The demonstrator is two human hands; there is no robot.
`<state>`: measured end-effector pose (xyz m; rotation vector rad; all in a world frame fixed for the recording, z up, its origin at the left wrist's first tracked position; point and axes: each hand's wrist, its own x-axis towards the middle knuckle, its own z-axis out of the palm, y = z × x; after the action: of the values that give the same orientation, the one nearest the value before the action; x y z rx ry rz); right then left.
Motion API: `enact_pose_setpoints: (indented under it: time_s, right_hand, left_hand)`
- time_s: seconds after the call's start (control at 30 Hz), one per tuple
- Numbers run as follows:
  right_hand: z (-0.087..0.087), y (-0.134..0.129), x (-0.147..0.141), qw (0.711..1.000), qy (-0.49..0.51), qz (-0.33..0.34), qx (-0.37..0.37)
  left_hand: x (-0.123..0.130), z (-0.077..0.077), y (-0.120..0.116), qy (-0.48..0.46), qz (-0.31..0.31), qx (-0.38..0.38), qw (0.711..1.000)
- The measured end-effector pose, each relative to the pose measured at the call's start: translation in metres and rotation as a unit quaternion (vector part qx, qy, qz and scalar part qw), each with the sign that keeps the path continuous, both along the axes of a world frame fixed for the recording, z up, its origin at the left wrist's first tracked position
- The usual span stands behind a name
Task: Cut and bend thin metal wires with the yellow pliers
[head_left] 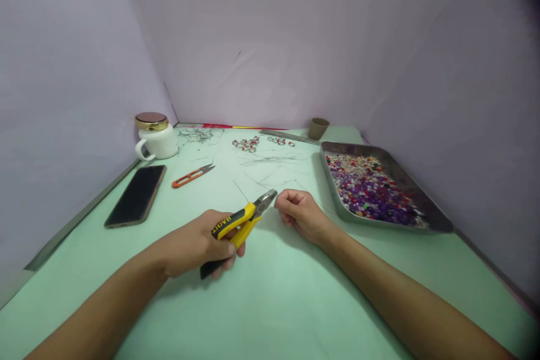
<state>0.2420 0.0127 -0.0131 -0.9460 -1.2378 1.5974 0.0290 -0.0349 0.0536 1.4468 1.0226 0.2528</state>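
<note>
Yellow-and-black pliers point(244, 224) are gripped in my left hand point(206, 244), their metal jaws pointing up and to the right. The jaw tips come close to the fingers of my right hand point(301, 214), which are curled in a pinch. What those fingers hold, if anything, is too small to make out. Thin wires point(272, 160) lie scattered on the pale green table point(270, 304) beyond my hands. Farther back are two small groups of red-and-clear beaded pieces point(246, 144).
On the right stands a metal tray point(343, 211) of purple, red and clear beads. To the left lie a phone point(135, 197) and orange thread snips point(192, 176). A white lidded mug point(158, 140), a tangle of wire bits point(198, 135) and a brown cup point(318, 128) are at the back.
</note>
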Motion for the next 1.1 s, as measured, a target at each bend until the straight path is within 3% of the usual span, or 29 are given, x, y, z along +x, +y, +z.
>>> enact_pose_setpoints:
  time_s: [0.07,0.13,0.23,0.27,0.33,0.43,0.5,0.53,0.6,0.67,0.7,0.73,0.8,0.87,0.93,1.0,1.1]
  right_hand:
    - [0.001,-0.001,0.001,1.000,0.018,0.013,0.019]
    - [0.003,-0.002,0.001,0.999,0.023,0.018,0.023]
    - [0.003,-0.001,0.001,1.000,-0.005,0.001,-0.002]
    - [0.002,-0.001,0.001,1.000,-0.021,-0.009,-0.018]
    - [0.001,0.001,-0.001,0.997,-0.052,-0.025,-0.046]
    - [0.000,0.003,-0.003,0.994,-0.076,-0.035,-0.065]
    - [-0.001,0.003,-0.004,0.995,-0.071,-0.037,-0.066]
    - [-0.001,0.004,-0.003,0.995,-0.065,-0.036,-0.064]
    - [-0.002,0.004,-0.002,0.997,-0.050,-0.026,-0.054]
    - [-0.002,0.003,0.000,0.999,-0.035,-0.016,-0.030]
    - [-0.002,0.003,0.000,1.000,-0.026,-0.010,-0.015]
    - [-0.002,0.002,0.001,1.000,-0.016,-0.003,0.000]
    - [-0.002,0.001,0.001,1.000,0.003,0.011,0.023]
    - [-0.002,0.000,0.001,1.000,0.012,0.019,0.022]
    - [-0.002,-0.001,0.000,1.000,0.010,0.011,-0.003]
    - [-0.002,-0.001,0.000,0.999,0.001,-0.001,-0.032]
    - [-0.002,0.000,-0.001,0.999,-0.011,-0.010,-0.049]
  left_hand:
    - [-0.004,0.002,0.001,-0.095,-0.018,-0.085,0.992]
    - [-0.006,0.001,0.001,-0.110,-0.034,-0.093,0.989]
    - [-0.004,-0.002,0.002,0.037,-0.022,0.069,0.997]
    - [-0.002,-0.004,0.002,0.114,-0.005,0.148,0.982]
    - [0.003,-0.009,0.001,0.271,0.026,0.275,0.922]
    - [0.013,-0.018,-0.001,0.442,0.028,0.356,0.823]
    - [0.016,-0.019,-0.002,0.466,0.032,0.374,0.801]
    - [0.017,-0.018,-0.003,0.445,0.039,0.369,0.815]
    - [0.014,-0.014,-0.002,0.340,0.049,0.315,0.885]
    - [0.010,-0.009,-0.002,0.183,0.036,0.194,0.963]
    - [0.007,-0.006,-0.002,0.103,0.021,0.119,0.987]
    - [0.005,-0.005,-0.002,0.025,0.009,0.044,0.999]
    - [0.002,-0.003,-0.002,-0.101,-0.009,-0.078,0.992]
    - [0.001,-0.003,-0.001,-0.156,-0.015,-0.127,0.979]
    - [0.002,-0.005,0.001,-0.091,-0.003,-0.070,0.993]
    - [0.004,-0.008,0.005,0.041,0.039,0.082,0.995]
    - [0.004,-0.015,0.010,0.184,0.104,0.251,0.945]
